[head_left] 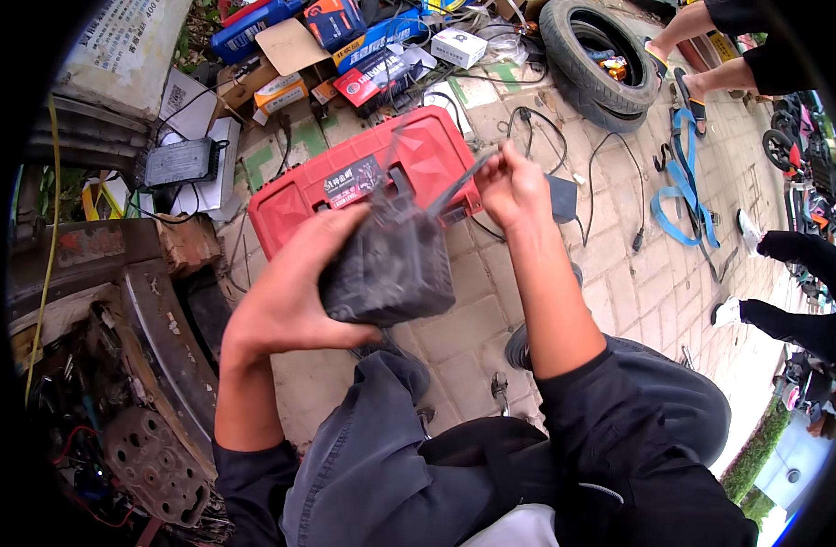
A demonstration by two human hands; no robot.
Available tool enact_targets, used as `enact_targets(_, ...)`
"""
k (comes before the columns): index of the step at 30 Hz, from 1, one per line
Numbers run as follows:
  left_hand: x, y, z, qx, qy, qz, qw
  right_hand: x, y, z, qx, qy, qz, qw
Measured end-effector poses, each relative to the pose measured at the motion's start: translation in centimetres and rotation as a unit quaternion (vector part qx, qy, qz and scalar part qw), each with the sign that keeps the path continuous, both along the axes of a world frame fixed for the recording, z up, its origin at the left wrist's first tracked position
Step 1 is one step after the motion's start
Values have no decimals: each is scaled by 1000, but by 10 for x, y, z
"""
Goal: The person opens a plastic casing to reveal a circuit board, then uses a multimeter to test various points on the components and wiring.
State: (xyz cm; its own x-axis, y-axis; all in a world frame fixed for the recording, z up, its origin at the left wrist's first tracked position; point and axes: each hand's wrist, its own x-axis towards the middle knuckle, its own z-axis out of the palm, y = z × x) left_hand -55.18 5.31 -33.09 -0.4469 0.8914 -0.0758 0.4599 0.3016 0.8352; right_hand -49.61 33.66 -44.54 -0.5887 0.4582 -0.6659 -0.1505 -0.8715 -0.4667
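Note:
A black, box-shaped block (pixel 392 281), which looks like a battery pack, is gripped in my left hand (pixel 285 292), with the fingers and thumb round its left side. A dark grey strap (pixel 454 187) rises from the top of the block. My right hand (pixel 514 190) pinches the strap's free end, up and to the right of the block. The block is slightly blurred, so its details are hard to make out. Behind both hands, a closed red plastic tool case (pixel 436 141) lies on the paving; the block hides part of it.
Cardboard boxes (pixel 295 46) and packages are heaped at the far side. Beyond my right hand lie tyres (pixel 555 77), a blue strap (pixel 678 196), black cables and a small dark box (pixel 563 199). Rusty metal parts (pixel 158 465) fill the left. Other people's legs (pixel 792 255) show at right.

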Motion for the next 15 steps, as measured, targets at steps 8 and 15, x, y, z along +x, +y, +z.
enact_targets(8, 33, -5, -6, -117, 199, -22, 973, -3, 193, -8, 104, 104, -183, 972)
enact_targets(15, 4, -16, -49, -130, 303, 159, 931, 43, 253, 20, 454, -124, -50, 881)
